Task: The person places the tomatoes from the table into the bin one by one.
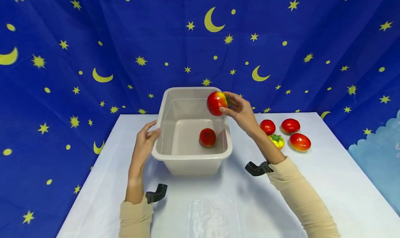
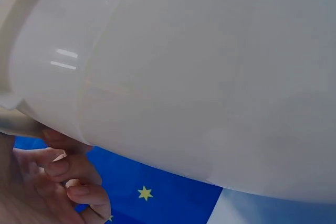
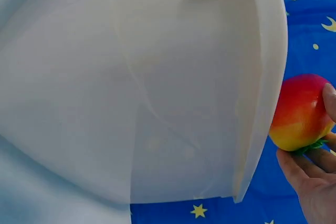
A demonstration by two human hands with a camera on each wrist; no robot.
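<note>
A pale grey plastic bin (image 1: 190, 165) stands on the white table, its rim (image 3: 273, 40) also visible in the right wrist view. My left hand (image 1: 145, 140) grips the bin's left rim, thumb on top; the left wrist view shows curled fingers (image 2: 79, 169) beneath the edge. Above the bin's right side, my right hand (image 1: 240, 111) pinches a glossy red-and-yellow fruit (image 1: 216, 103) between thumb and fingers. Green leaves (image 3: 313, 147) show at the fruit's end by the fingers. Inside, toward the right wall, lies a round dull-red fruit (image 1: 207, 137).
Right of the bin, several fruits lie on the table (image 1: 212, 210): red ones (image 1: 290, 126), a red-and-yellow one (image 1: 300, 142) and a yellow one (image 1: 276, 141) with green leaves, partly behind the right forearm. A blue star-and-moon cloth (image 1: 175, 40) hangs behind.
</note>
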